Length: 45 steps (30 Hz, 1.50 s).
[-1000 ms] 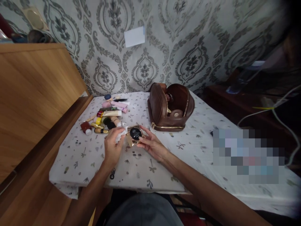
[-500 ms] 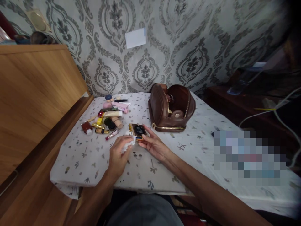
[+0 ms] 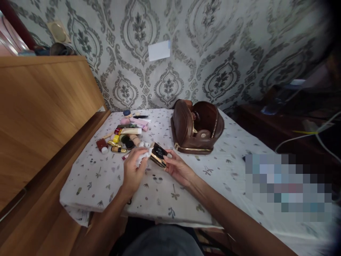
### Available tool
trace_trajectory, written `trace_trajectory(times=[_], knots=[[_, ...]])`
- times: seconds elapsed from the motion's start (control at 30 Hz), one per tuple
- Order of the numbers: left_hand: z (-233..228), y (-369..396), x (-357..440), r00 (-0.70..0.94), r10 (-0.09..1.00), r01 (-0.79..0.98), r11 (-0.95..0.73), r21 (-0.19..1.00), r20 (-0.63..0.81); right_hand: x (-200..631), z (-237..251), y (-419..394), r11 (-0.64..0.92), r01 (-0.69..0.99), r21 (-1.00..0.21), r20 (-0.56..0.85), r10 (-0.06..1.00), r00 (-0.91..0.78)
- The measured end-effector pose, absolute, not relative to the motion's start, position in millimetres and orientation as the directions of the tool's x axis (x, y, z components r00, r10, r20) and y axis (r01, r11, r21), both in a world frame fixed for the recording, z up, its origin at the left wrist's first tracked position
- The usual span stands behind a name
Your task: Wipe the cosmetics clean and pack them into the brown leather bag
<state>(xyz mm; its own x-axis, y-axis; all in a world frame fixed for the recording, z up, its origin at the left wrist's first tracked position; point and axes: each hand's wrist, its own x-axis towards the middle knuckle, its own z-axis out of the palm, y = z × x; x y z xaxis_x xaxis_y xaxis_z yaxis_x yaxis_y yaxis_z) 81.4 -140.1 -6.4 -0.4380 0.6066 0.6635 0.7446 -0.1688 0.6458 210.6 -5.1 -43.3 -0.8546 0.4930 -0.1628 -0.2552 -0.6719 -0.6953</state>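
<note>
Between my hands is a black and gold makeup compact [image 3: 158, 153], tilted above the table. My right hand [image 3: 179, 168] is closed on its right end, thumb on top. A crumpled white tissue [image 3: 143, 156] is pinched in my left hand [image 3: 133, 170], right beside the compact's left edge. Whether the tissue touches the compact is hard to tell. Just behind my left hand lie a pinkish lip gloss tube [image 3: 125, 155], partly hidden by the fingers, and a round black-lidded jar [image 3: 129, 144].
Several cosmetics lie at the left, among them a cream tube [image 3: 130, 131] and a dark red bottle [image 3: 101, 145]. An unzipped brown leather bag [image 3: 183, 124] stands behind my right hand. A wooden cabinet [image 3: 50, 92] borders the table's left side; blurred items lie at the right.
The compact has turned and tilted in my right hand, its gold edge now facing me. My left hand with the tissue has shifted slightly left of it. The camera view has moved a little.
</note>
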Motion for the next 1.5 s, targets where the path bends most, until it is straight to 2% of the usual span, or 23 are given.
trace_trajectory(times=[0.23,0.33,0.53,0.67,0.83,1.03,1.13,1.37,1.5], knots=[[-4,-132,87,-0.363,0.565,0.844,-0.137,0.519,0.74,210,-44,-10,-0.661,-0.236,-0.713,-0.129,0.453,-0.882],[-9,-131,95,-0.319,0.559,0.882,-0.121,0.456,0.765,209,-44,-11,-0.671,-0.249,-0.699,-0.136,0.467,-0.874],[-21,-133,113,-0.148,0.624,0.89,-0.255,0.378,0.768,206,-46,-9,-0.733,-0.338,-0.59,-0.148,0.51,-0.847],[-20,-136,121,-0.07,0.642,0.877,-0.325,0.353,0.763,209,-47,-8,-0.727,-0.348,-0.592,-0.135,0.516,-0.846],[-12,-137,121,-0.018,0.638,0.846,-0.401,0.352,0.77,214,-47,-10,-0.726,-0.261,-0.637,-0.121,0.428,-0.896],[-5,-131,115,-0.011,0.6,0.853,-0.411,0.321,0.8,213,-46,-13,-0.796,-0.183,-0.577,-0.109,0.298,-0.948],[-2,-126,110,-0.052,0.588,0.855,-0.391,0.34,0.808,213,-45,-12,-0.8,-0.179,-0.572,-0.103,0.286,-0.953],[-9,-116,90,-0.25,0.647,0.805,-0.274,0.526,0.72,215,-41,-10,-0.8,-0.188,-0.569,-0.105,0.298,-0.949],[-17,-120,87,-0.294,0.678,0.791,-0.223,0.569,0.674,213,-42,-8,-0.808,-0.222,-0.546,-0.076,0.311,-0.947]])
